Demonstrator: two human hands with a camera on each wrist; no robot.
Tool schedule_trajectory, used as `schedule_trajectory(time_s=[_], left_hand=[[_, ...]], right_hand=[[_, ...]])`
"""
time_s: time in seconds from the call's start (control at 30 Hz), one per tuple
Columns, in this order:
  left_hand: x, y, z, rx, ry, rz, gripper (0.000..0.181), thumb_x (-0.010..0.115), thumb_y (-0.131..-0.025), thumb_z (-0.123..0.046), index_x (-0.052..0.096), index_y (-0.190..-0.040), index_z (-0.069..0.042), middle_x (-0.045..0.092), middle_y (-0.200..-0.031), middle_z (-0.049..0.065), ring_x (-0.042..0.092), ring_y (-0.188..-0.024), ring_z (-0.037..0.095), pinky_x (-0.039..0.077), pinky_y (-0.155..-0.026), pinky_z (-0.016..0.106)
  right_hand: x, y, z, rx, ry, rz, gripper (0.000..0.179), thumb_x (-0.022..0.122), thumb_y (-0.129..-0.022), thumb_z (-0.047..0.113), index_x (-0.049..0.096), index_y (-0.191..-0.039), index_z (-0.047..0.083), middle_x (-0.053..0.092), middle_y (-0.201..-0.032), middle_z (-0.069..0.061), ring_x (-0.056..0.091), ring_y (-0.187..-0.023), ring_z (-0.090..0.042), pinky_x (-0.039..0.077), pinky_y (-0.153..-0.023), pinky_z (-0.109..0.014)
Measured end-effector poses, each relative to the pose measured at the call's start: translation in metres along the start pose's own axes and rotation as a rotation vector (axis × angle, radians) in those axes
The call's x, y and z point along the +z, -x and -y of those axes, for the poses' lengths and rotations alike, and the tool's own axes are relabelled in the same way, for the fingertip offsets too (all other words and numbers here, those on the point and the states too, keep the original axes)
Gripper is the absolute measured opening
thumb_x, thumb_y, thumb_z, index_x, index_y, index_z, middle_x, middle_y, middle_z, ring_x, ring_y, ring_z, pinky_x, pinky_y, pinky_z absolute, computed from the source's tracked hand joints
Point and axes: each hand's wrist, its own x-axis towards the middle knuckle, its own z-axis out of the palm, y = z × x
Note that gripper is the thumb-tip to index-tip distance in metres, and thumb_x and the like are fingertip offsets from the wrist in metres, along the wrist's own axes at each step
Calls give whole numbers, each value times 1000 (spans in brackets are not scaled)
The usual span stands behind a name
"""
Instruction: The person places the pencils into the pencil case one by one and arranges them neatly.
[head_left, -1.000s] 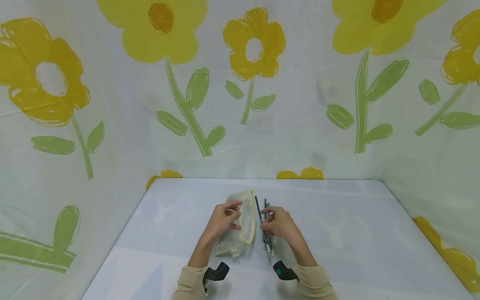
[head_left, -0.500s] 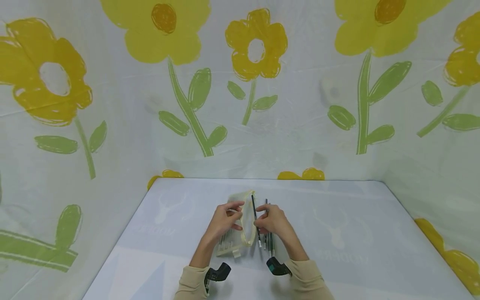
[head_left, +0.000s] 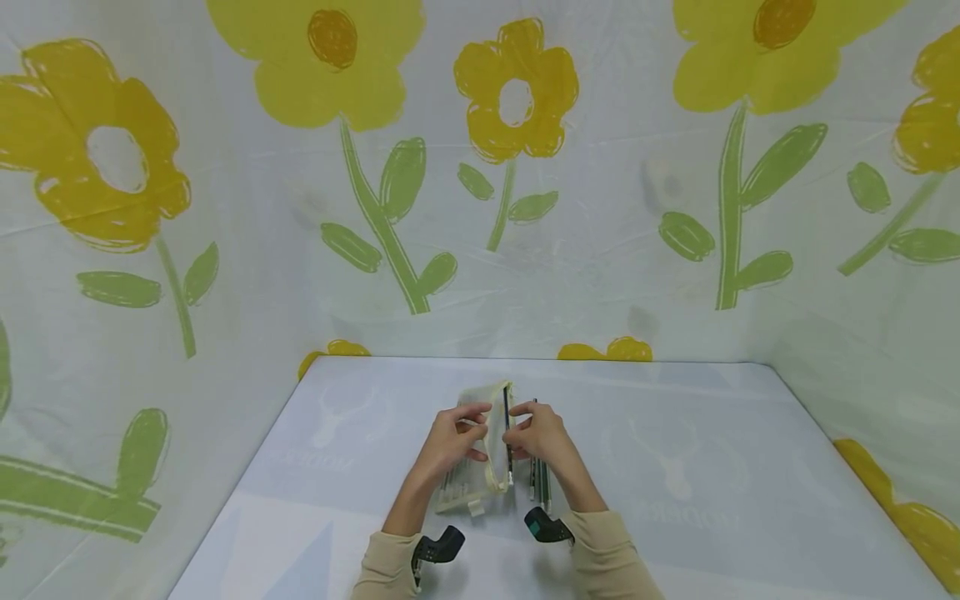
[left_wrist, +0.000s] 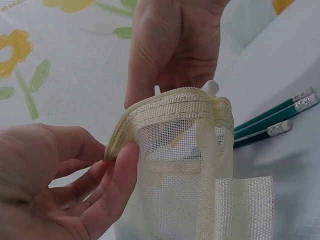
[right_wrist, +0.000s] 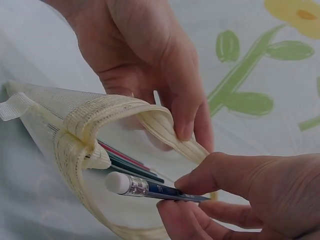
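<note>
A pale yellow mesh pencil pouch [left_wrist: 172, 200] lies with its zipped mouth spread. My left hand [head_left: 448, 440] pinches one zip edge between thumb and fingers and keeps the mouth apart. Between thumb and fingers of my right hand [head_left: 544, 437] is a dark blue pencil [right_wrist: 156, 189] with a white eraser, held lengthwise right at the opening. Several pencils [right_wrist: 132, 164], one of them red, show inside the pouch. To the right of the pouch, several dark green pencils [left_wrist: 270, 112] lie on the table, partly hidden by my right hand in the head view.
Pale table [head_left: 675, 433] with faint deer-head prints stretches around the pouch. A white cloth wall [head_left: 585, 275] with yellow flowers rises behind it and at both sides. A fabric tab [left_wrist: 245, 207] sticks out from the pouch's near end.
My right hand has moved left from the loose pencils with the dark pencil, bringing it over the pouch's opening. The left hand stays on the zip edge.
</note>
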Motion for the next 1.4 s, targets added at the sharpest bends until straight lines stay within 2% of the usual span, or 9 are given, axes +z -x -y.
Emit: schedule_trajectory(time_s=[0.3, 0.5, 0.87, 1.1, 1.23, 1.4], left_hand=[[0, -2, 1, -2, -17, -1, 37, 57, -95, -4, 60, -132, -2, 56, -110, 17, 59, -82, 17, 66, -61, 35], [0, -2, 2, -11, -23, -6, 37, 57, -95, -4, 60, -132, -3, 56, -111, 17, 59, -82, 17, 66, -61, 34], [1, -2, 1, -4, -39, -2, 37, 57, -95, -4, 60, -132, -2, 56, -112, 18, 60, -87, 20, 66, -61, 34], [1, -1, 2, 0, -42, -4, 38, 57, -95, -3, 60, -132, -2, 56, -113, 19, 61, -85, 18, 66, -61, 33], [1, -1, 1, -4, -38, -9, 38, 57, -94, -3, 60, -132, -1, 56, -113, 20, 61, -87, 19, 65, -61, 32], [1, 0, 0, 0, -33, -12, 38, 56, -95, -3, 58, -133, 1, 56, -111, 19, 61, -93, 39, 65, -60, 32]], right_hand=[[3, -1, 3, 5, -38, 11, 51, 71, -79, 2, 59, -128, -3, 70, -91, -16, 68, -63, -17, 65, -56, -31], [3, -3, 4, 9, -41, 8, 52, 72, -80, 3, 58, -129, -3, 70, -93, -17, 69, -63, -18, 65, -59, -35], [3, -8, 4, 15, -79, 22, 53, 71, -80, 4, 57, -130, -4, 69, -97, -20, 70, -65, -19, 65, -58, -31], [7, -8, 3, 10, -99, 30, 53, 74, -81, 5, 56, -130, -5, 70, -96, -19, 71, -64, -20, 65, -58, -31], [8, -6, 1, 5, -86, 35, 53, 75, -83, 7, 56, -130, -5, 71, -95, -19, 71, -66, -20, 65, -58, -31], [5, -4, -3, -8, -38, 26, 46, 75, -85, 11, 60, -125, -4, 72, -93, -16, 70, -66, -19, 64, -57, -31]])
